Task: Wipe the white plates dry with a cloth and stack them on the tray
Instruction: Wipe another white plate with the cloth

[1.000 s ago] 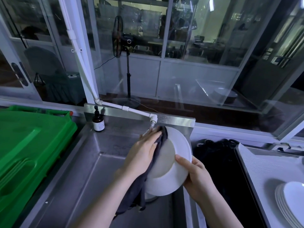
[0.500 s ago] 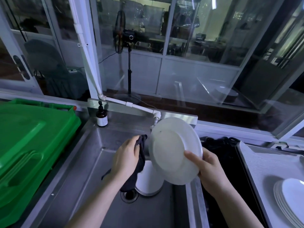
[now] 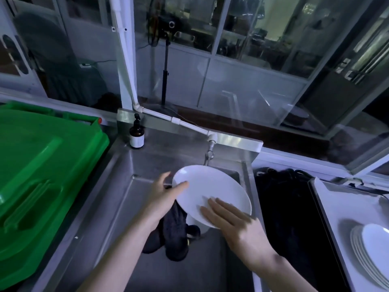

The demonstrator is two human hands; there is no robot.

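over the steel sink (image 3: pixel 117 207) the round white plate (image 3: pixel 212 186) now lies flatter, left hand (image 3: pixel 166 197) pinching it with dark cloth (image 3: pixel 174 234), right hand (image 3: pixel 229 218) flat on it; white tray (image 3: pixel 332 211) holds stacked plates (image 3: pixel 374 247)

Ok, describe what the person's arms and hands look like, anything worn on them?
Both are bare. The left hand and right hand show no gloves, rings or watch. The left forearm and right forearm are uncovered, with no sleeve reaching into the picture.

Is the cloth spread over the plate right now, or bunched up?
Bunched. The dark cloth hangs in a clump beneath the left hand, under the white plate's rim; none covers the plate's upper face.
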